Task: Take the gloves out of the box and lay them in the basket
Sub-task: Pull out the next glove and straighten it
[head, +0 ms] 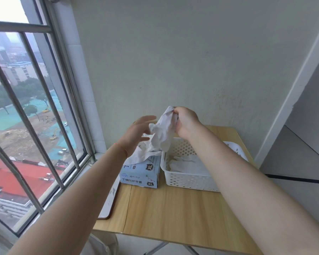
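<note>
A crumpled white disposable glove hangs above the pale blue cardboard glove box, pinched at its top by the right hand, probably to pull it clear. The left hand, fingers spread, holds nothing beside it. The white perforated plastic basket sits just beside the box on the wooden counter, keeping the carry short.

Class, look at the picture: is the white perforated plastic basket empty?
No: white gloves already lie in the white perforated plastic basket, while the right hand holds another white glove above it.
</note>
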The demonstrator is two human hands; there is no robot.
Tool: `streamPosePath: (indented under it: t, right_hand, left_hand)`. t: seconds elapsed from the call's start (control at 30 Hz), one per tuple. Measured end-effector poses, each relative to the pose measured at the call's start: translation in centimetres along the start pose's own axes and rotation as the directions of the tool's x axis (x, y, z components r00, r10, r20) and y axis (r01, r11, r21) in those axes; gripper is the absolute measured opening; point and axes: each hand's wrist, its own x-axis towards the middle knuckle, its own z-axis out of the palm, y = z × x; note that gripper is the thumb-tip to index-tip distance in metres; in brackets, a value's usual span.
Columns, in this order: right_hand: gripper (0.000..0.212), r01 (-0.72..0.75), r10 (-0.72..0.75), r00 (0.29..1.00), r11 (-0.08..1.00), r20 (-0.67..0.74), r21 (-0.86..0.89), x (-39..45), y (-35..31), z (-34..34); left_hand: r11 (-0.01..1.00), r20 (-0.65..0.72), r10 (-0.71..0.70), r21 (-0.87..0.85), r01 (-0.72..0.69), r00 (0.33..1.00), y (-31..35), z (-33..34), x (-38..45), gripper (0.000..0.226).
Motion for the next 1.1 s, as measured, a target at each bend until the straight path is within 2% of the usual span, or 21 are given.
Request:
streamPosePath:
  t: [0.07, 0.13, 0.23, 0.37, 0.47, 0.53, 0.6, 0.67, 0.73, 0.8, 0.83, 0.9, 0.97, 1.03, 1.1]
  right_hand:
    - [0.020, -0.021, 0.018, 0.998, 0.997, 0.055, 0.068, -0.6, -0.3, -0.1]
    - [0.018, -0.039, 0.032, 0.995, 0.996, 0.093, 0.074, -1.2, -0.5, -0.3]
    - [0.019, -0.040, 0.039, 0.996, 0.999, 0.077, 0.009, -1.9, -0.9, -0.7]
    - [0.023, -0.028, 0.027, 1.000, 0.996, -0.013, -0.087, -2.2, -1.4, -2.1]
    - [0.026, -0.028, 0.012, 0.997, 0.979, -0.078, -0.203, -2.3, -1.6, -3.3]
    - [0.024, -0.047, 0.038, 0.999, 0.947, -0.035, -0.317, -2.5, -1.5, -3.8]
    - [0.016, -0.088, 0.125, 0.991, 0.884, 0.052, -0.460, -2.7, -1.0, -4.1]
    - [0.011, -0.090, 0.271, 0.944, 0.762, 0.190, -0.641, -3.5, -1.1, -4.5]
    - [0.009, -0.026, 0.468, 0.811, 0.629, 0.351, -0.777, -4.8, -1.9, -4.9]
    - [0.011, 0.034, 0.574, 0.668, 0.611, 0.473, -0.791, -5.4, -2.5, -5.2]
    - [0.029, 0.057, 0.547, 0.650, 0.657, 0.528, -0.751, -5.2, -2.6, -5.3]
    - [0.068, 0.083, 0.398, 0.709, 0.773, 0.582, -0.629, -4.5, -2.5, -5.1]
    - [0.081, 0.153, 0.242, 0.775, 0.824, 0.584, -0.545, -4.2, -2.4, -4.3]
    - [0.081, 0.210, 0.164, 0.836, 0.786, 0.523, -0.582, -4.0, -2.2, -3.9]
    - [0.062, 0.261, 0.174, 0.833, 0.714, 0.526, -0.649, -4.0, -2.0, -3.8]
  left_hand:
    - [0.989, 0.136, 0.004, -0.149, 0.016, 0.991, 0.9, 0.5, -0.4, 0.055]
    - [0.988, 0.215, 0.042, -0.152, -0.009, 0.976, 1.4, 1.0, -0.5, 0.050]
    - [0.992, 0.234, 0.022, -0.127, 0.008, 0.972, 1.2, 1.7, -0.4, 0.038]
    - [0.991, 0.204, -0.069, -0.103, 0.091, 0.977, 1.0, 1.8, -0.6, 0.052]
    - [0.976, 0.177, -0.126, -0.155, 0.154, 0.976, 0.8, 1.5, -0.7, 0.036]
    - [0.955, 0.074, -0.174, -0.232, 0.187, 0.982, 0.8, 1.4, -0.6, 0.023]
    - [0.936, -0.024, -0.184, -0.310, 0.168, 0.983, 0.8, 1.3, -0.3, 0.020]
    - [0.925, -0.057, -0.169, -0.355, 0.139, 0.984, 1.2, 1.2, -0.2, 0.019]
    - [0.923, -0.048, -0.161, -0.362, 0.133, 0.986, 1.7, 1.2, -0.1, 0.025]
    - [0.947, -0.031, -0.133, -0.299, 0.118, 0.991, 2.2, 1.4, -0.3, 0.029]
    - [0.962, -0.007, -0.105, -0.256, 0.099, 0.994, 2.4, 1.5, -0.4, 0.027]
    - [0.979, 0.109, -0.060, -0.187, 0.079, 0.992, 2.6, 1.6, -0.6, 0.027]
    - [0.984, 0.235, -0.040, -0.157, 0.079, 0.971, 2.6, 1.8, -0.9, 0.034]
    - [0.988, 0.254, -0.059, -0.123, 0.093, 0.965, 2.3, 2.1, -1.0, 0.042]
    - [0.991, 0.202, -0.062, -0.107, 0.084, 0.978, 1.8, 2.3, -0.9, 0.056]
